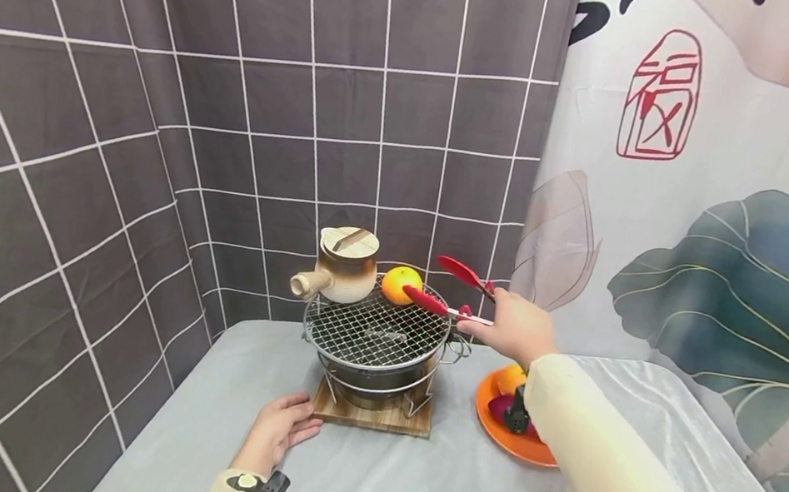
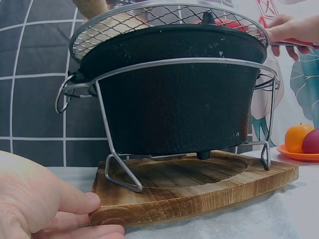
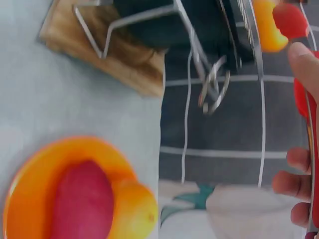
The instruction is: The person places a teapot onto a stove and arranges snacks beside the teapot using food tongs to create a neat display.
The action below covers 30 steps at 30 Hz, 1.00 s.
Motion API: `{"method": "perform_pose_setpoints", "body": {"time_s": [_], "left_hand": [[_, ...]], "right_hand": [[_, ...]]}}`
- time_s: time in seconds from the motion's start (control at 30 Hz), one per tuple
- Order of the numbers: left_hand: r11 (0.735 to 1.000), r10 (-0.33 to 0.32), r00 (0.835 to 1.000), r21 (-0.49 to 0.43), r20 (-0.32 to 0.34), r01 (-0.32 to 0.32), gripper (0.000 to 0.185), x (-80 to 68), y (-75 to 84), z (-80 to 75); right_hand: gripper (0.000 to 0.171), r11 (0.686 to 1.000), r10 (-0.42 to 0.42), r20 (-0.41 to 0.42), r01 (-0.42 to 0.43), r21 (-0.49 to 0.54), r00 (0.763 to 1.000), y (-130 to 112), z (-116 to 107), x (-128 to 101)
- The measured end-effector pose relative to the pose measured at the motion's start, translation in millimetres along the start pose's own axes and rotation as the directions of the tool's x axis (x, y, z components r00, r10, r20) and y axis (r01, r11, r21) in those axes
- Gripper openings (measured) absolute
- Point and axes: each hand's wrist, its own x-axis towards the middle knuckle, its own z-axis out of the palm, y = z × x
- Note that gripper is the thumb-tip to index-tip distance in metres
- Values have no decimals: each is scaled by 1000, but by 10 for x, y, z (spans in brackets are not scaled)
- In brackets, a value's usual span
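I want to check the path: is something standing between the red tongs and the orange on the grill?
Nothing visible. The right hand holds the red tongs open beside the orange on the wire grill; the clay pot stands on the orange's other side.

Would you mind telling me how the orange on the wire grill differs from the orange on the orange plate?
The orange on the wire grill sits raised on the mesh beside the ceramic pot, with the open red tongs, held by the right hand, around it. The orange on the orange plate lies low on the table, touching a dark red fruit, partly hidden behind the sleeve. Both are round and orange.
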Motion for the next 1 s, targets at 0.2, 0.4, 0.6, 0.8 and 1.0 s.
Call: {"method": "perform_pose_setpoints", "body": {"time_s": [0.2, 0.4, 0.6, 0.8, 1.0], "left_hand": [[1000, 0, 1000, -12, 1, 0, 55, -11, -12, 26], [1000, 0, 1000, -14, 3, 0, 56, -6, -13, 3], [1000, -8, 1000, -7, -6, 8, 55, -10, 12, -6], [1000, -5, 1000, -8, -5, 5, 55, -5, 7, -5], [1000, 10, 1000, -7, 8, -10, 56, -6, 5, -18]], "right_hand": [[106, 1000, 16, 50, -17, 18, 999, 375, -116, -168], [110, 998, 47, 88, -50, 39, 995, 707, -227, -342], [100, 995, 96, 129, -98, 10, 987, 958, -301, -514], [110, 993, 118, 164, -113, -39, 979, 1192, -275, -693], [114, 991, 123, 182, -110, -80, 976, 1348, -161, -889]]}}
